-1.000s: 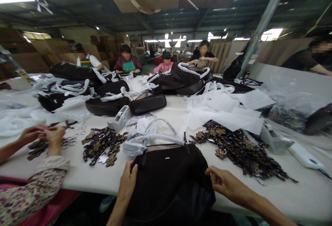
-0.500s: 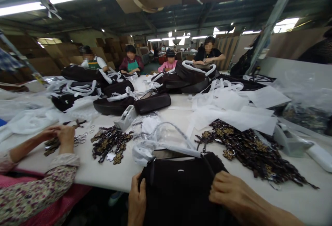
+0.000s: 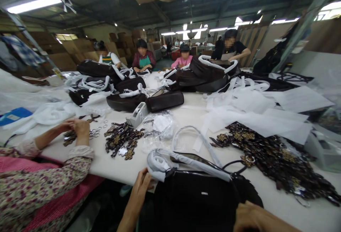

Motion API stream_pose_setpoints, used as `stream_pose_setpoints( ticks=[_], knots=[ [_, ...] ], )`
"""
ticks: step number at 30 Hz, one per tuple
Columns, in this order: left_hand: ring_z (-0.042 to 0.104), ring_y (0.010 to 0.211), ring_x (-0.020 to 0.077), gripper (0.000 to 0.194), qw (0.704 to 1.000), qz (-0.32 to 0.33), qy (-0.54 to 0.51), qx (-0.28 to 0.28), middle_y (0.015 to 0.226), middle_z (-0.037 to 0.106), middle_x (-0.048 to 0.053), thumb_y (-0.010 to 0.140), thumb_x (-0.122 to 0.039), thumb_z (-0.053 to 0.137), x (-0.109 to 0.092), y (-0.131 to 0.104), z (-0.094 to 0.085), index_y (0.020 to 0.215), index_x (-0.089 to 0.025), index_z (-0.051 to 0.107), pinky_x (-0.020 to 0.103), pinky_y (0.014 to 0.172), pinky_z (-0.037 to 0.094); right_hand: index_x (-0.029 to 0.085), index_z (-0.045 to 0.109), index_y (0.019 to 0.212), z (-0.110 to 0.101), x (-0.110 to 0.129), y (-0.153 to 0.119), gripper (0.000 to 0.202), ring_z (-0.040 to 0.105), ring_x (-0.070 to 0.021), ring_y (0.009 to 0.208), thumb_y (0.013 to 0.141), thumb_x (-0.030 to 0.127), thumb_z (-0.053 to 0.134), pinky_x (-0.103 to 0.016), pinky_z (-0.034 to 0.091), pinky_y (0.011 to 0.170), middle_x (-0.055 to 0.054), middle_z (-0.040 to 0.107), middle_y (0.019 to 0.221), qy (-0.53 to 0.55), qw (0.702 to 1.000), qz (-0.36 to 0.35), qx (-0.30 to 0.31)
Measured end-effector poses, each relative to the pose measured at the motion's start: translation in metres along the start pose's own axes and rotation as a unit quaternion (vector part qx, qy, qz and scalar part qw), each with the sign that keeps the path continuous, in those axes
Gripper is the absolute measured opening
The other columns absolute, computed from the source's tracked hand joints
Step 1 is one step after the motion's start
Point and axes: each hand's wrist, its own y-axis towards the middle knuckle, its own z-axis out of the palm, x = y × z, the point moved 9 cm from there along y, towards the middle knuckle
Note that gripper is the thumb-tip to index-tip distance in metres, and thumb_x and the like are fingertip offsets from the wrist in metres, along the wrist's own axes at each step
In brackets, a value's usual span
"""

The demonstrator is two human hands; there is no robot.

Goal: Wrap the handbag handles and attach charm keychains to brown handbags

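A dark bag with wrapped white handles lies at the table's near edge, its top slightly open and a small pale label on its front. My left hand is at the bag's upper left corner, beside the wrapped handle end, fingers bent; whether it grips anything is unclear. On the bag's right side, my right hand has its fingers curled against the dark fabric. To the right lies a large heap of dark and tan charms with rings. A smaller charm pile lies left of the bag.
At the left, a co-worker's hands handle small pieces near metal rings. Tape dispensers stand on the white table. Dark bags, white sheets and clear plastic lie further back. Several people sit or stand across the table.
The view has shifted, with the bag now lower and further right. My left hand has moved up to the bag's upper left corner; my right hand is lower in view.
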Motion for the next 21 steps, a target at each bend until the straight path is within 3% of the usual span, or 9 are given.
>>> stream_pose_setpoints(
  ticks=[2,5,7,9,12,15,18,21],
  knots=[
    [0.067,0.095,0.0262,0.063,0.999,-0.039,-0.027,0.005,0.108,0.068,0.012,0.075,-0.065,0.060,-0.001,0.014,0.007,0.116,-0.017,0.056,0.034,0.072,0.056,0.029,0.075,0.086,-0.024,0.004,0.019,0.013,0.067,-0.0235,0.085,0.078,0.035,0.067,-0.032,0.050,0.081,-0.002,0.074,0.089,0.021,0.997,0.054,-0.042],
    [0.068,0.081,0.0217,0.057,0.997,-0.047,-0.055,0.013,0.095,0.070,0.010,0.071,-0.055,0.070,-0.005,0.034,0.022,0.109,-0.014,0.058,0.030,0.065,0.055,0.025,0.073,0.095,-0.066,0.019,0.063,0.025,0.065,-0.0236,0.094,0.089,0.038,0.053,-0.033,0.048,0.086,-0.005,0.072,0.099,-0.010,0.984,0.023,-0.174],
    [0.068,0.080,0.0200,0.055,0.997,-0.023,-0.070,0.001,0.094,0.070,0.009,0.068,-0.047,0.073,-0.012,0.042,0.027,0.108,-0.013,0.057,0.029,0.069,0.054,0.021,0.072,0.100,-0.082,0.021,0.096,0.028,0.064,-0.0242,0.098,0.089,0.034,0.049,-0.037,0.047,0.091,-0.008,0.071,0.103,-0.022,0.972,-0.008,-0.233],
    [0.068,0.092,0.0210,0.057,0.996,0.028,-0.089,0.003,0.103,0.070,0.008,0.068,-0.040,0.074,-0.026,0.042,0.033,0.114,-0.014,0.055,0.030,0.081,0.054,0.018,0.072,0.100,-0.087,0.011,0.129,0.028,0.064,-0.0247,0.099,0.087,0.029,0.049,-0.039,0.046,0.095,-0.010,0.072,0.104,-0.009,0.969,0.001,-0.245],
    [0.063,0.110,0.0233,0.062,0.989,0.099,-0.110,0.030,0.118,0.068,0.008,0.070,-0.036,0.074,-0.051,0.028,0.042,0.125,-0.016,0.052,0.032,0.096,0.049,0.016,0.070,0.107,-0.079,0.004,0.169,0.033,0.064,-0.0254,0.101,0.077,0.026,0.061,-0.040,0.048,0.094,-0.011,0.070,0.112,0.067,0.982,0.029,-0.172],
    [0.063,0.110,0.0256,0.060,0.988,0.113,-0.076,0.068,0.117,0.069,0.009,0.071,-0.038,0.074,-0.070,0.013,0.055,0.123,-0.014,0.056,0.034,0.098,0.049,0.019,0.060,0.127,-0.054,0.039,0.191,0.064,0.060,-0.0263,0.111,0.066,0.031,0.078,-0.039,0.048,0.095,-0.008,0.064,0.125,0.229,0.972,-0.050,-0.002],
    [0.066,0.104,0.0265,0.054,0.985,0.124,-0.060,0.105,0.113,0.071,0.010,0.072,-0.039,0.073,-0.084,0.005,0.065,0.118,-0.013,0.060,0.035,0.094,0.051,0.022,0.056,0.129,-0.034,0.072,0.194,0.069,0.059,-0.0273,0.112,0.069,0.047,0.079,-0.038,0.052,0.089,-0.007,0.065,0.124,0.403,0.900,-0.099,0.131],
    [0.067,0.101,0.0254,0.047,0.984,0.135,-0.074,0.087,0.109,0.073,0.009,0.075,-0.038,0.069,-0.090,0.007,0.062,0.114,-0.013,0.061,0.033,0.091,0.052,0.016,0.060,0.118,-0.022,0.063,0.199,0.054,0.064,-0.0266,0.098,0.085,0.059,0.060,-0.040,0.057,0.077,-0.011,0.068,0.113,0.553,0.814,-0.047,0.170]
  ],
)
